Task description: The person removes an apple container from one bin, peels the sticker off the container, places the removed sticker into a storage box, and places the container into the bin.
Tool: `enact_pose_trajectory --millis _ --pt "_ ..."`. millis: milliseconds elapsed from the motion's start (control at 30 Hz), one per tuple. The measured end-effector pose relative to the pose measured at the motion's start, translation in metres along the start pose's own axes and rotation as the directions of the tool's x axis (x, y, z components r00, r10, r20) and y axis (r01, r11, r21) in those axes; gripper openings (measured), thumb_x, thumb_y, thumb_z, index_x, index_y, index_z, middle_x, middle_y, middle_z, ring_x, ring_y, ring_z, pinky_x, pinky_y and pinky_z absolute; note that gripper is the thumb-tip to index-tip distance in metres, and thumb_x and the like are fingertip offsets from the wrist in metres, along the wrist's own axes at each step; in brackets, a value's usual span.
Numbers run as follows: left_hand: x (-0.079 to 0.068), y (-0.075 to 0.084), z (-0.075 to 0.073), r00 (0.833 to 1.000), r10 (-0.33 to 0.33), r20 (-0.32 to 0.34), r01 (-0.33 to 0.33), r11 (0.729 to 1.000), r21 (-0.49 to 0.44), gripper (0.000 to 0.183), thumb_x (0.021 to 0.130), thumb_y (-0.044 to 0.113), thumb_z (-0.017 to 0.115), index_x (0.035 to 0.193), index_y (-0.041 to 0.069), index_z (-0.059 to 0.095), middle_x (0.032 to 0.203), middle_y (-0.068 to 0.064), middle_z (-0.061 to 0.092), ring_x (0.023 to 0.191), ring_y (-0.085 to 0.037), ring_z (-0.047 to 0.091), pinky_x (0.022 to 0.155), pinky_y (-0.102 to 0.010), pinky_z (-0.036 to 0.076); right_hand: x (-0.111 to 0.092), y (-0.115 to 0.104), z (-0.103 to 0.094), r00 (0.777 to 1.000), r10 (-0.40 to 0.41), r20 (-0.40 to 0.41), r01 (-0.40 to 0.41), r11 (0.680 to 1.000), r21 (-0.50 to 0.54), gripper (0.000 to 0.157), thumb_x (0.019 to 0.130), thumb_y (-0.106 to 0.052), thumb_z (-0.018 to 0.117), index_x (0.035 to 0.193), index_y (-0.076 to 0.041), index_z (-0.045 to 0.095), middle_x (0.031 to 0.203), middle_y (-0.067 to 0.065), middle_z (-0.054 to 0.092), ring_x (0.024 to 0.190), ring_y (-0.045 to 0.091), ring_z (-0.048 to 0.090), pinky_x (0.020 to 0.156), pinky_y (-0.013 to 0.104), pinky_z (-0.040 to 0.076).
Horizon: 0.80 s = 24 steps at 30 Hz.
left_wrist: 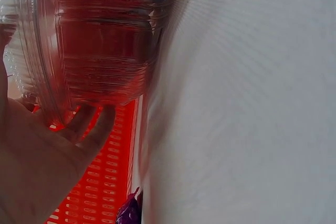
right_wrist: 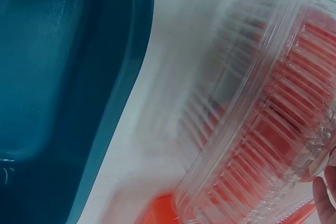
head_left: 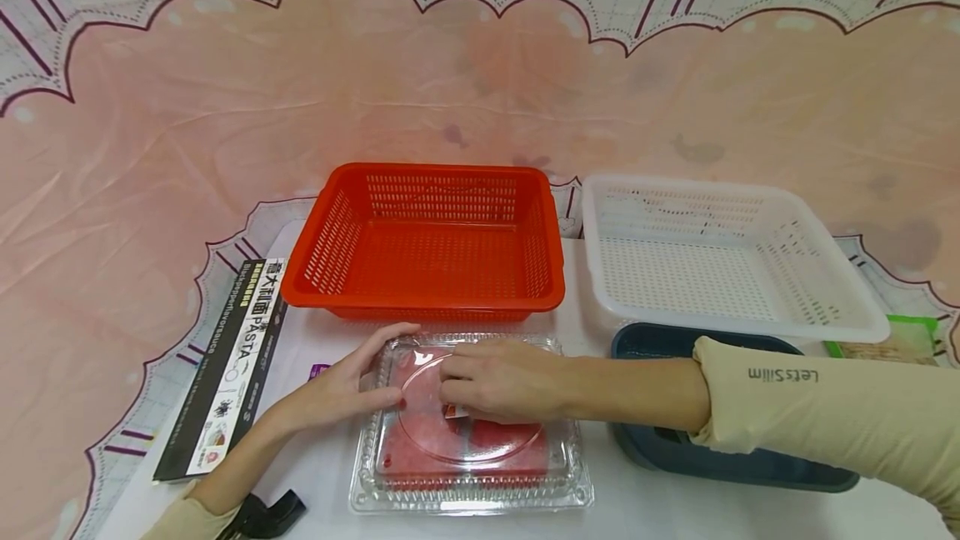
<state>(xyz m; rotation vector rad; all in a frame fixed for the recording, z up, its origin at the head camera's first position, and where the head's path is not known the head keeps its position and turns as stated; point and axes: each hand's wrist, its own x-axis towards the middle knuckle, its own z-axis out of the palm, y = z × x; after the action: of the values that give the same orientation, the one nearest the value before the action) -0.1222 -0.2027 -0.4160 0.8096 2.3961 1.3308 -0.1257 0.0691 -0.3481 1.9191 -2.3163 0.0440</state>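
A clear plastic clamshell box [head_left: 472,490] with red contents lies on the white table before me. My left hand [head_left: 337,394] is at its left side, thumb over the lid and fingers spread along the far left corner. In the left wrist view its fingertips [left_wrist: 100,127] touch the box's ribbed wall. My right hand [head_left: 498,382] rests over the middle of the lid with its fingers bent. A small orange-and-white label [head_left: 455,412] peeks out beneath those fingers; I cannot tell whether they pinch it.
Behind the box stand a red basket [head_left: 423,302] and a white basket [head_left: 738,323]. A dark blue basin [head_left: 750,469] sits under my right forearm. To the left lies a black-and-white pasta box [head_left: 225,373], with a black object [head_left: 273,515] by my left wrist. A green-edged packet [head_left: 892,344] lies far right.
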Motion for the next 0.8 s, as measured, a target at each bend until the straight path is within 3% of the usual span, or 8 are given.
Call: enact_pose_trajectory --millis 267,567,800 --pt "0.0 -0.001 0.001 1.0 0.008 -0.005 -0.008 1.0 -0.018 0.069 0.09 0.021 0.065 0.148 0.03 0.029 0.146 -0.004 0.041 0.129 -0.015 0.043 0.105 -0.06 0.038 -0.003 0.0 0.0 0.999 0.039 -0.013 -0.038 0.997 0.07 0.01 0.094 -0.027 0.062 0.1 -0.019 0.063 0.104 -0.007 0.063 0.1 0.009 0.057 0.092 0.018 0.05" --pt "0.001 -0.001 0.001 1.0 0.017 -0.011 -0.017 0.999 -0.032 0.069 0.09 0.019 0.066 0.149 0.023 0.03 0.145 -0.005 0.041 0.127 -0.016 0.043 0.103 -0.061 0.039 -0.014 0.003 -0.002 0.997 0.073 -0.024 -0.068 0.984 0.166 0.016 0.093 -0.028 0.064 0.107 -0.02 0.064 0.114 -0.006 0.065 0.105 0.009 0.059 0.094 0.015 0.049" --pt "0.001 -0.001 0.002 1.0 0.022 -0.02 -0.022 0.999 -0.027 0.069 0.089 0.019 0.066 0.148 0.022 0.031 0.145 -0.006 0.041 0.127 -0.015 0.044 0.103 -0.061 0.04 -0.021 0.005 0.001 0.994 0.095 -0.053 -0.078 0.962 0.261 0.011 0.092 -0.022 0.065 0.102 -0.019 0.06 0.092 -0.009 0.06 0.091 0.006 0.056 0.084 0.011 0.047"
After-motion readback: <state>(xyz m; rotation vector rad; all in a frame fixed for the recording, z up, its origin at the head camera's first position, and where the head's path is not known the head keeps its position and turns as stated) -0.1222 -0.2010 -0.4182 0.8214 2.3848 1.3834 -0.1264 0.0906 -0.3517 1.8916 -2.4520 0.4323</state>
